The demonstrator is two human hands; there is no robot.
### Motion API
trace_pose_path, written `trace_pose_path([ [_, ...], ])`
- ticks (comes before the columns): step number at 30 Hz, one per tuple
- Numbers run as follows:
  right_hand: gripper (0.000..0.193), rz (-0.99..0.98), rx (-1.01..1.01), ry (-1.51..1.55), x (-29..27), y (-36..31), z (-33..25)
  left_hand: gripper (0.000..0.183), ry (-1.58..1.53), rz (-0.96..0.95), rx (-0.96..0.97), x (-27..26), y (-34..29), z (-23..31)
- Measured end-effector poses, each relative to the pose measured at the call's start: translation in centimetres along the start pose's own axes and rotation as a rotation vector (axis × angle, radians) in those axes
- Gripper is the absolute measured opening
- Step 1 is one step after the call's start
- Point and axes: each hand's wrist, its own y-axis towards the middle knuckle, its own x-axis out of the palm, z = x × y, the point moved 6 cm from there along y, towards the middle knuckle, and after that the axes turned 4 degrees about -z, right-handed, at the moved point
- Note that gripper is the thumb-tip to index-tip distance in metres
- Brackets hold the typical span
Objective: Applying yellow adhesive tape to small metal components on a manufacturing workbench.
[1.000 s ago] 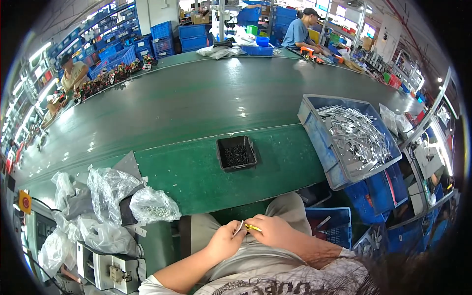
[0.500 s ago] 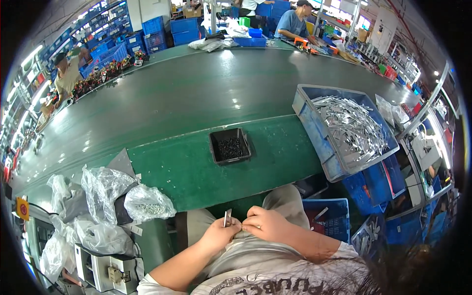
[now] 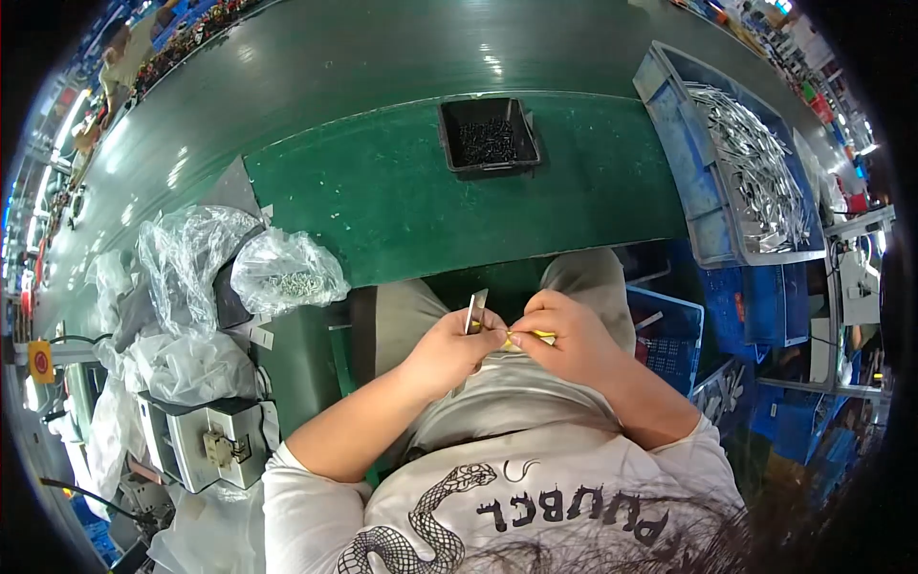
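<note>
My left hand (image 3: pixel 451 349) is closed around a flat silver metal strip (image 3: pixel 476 311), which sticks up past the fingers. Close beside it, above my lap, my right hand (image 3: pixel 566 335) pinches a small thin yellow piece (image 3: pixel 545 336). The yellow piece reaches toward my left fingertips, and its exact kind cannot be made out. Both sets of fingertips nearly meet at the piece. Beyond the hands, a black tray (image 3: pixel 494 169) of small black parts stands on the green table (image 3: pixel 402 201).
At the right, a large blue bin (image 3: pixel 706 177) holds many silver metal strips (image 3: pixel 751 158). Clear plastic bags (image 3: pixel 292 273) lie on the left, above a white device (image 3: pixel 215 445). A blue crate (image 3: pixel 693 340) sits low beside my right leg. A conveyor belt (image 3: pixel 382 48) runs behind.
The view has tipped downward, so the tray, bin and hands sit higher in the picture. A yellow piece now shows at my right fingers. The metal strip stays in my left hand.
</note>
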Motion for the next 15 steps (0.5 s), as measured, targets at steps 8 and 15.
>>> trace_pose_path([
  [8,0.006,0.066,0.019,0.125,-0.8,-0.1,0.4,0.035,-0.04,-0.001,0.051,0.4,-0.8,1.1],
  [15,0.002,0.104,0.06,0.312,-1.1,0.7,0.8,0.037,0.013,0.023,0.107,0.8,-1.0,1.2],
])
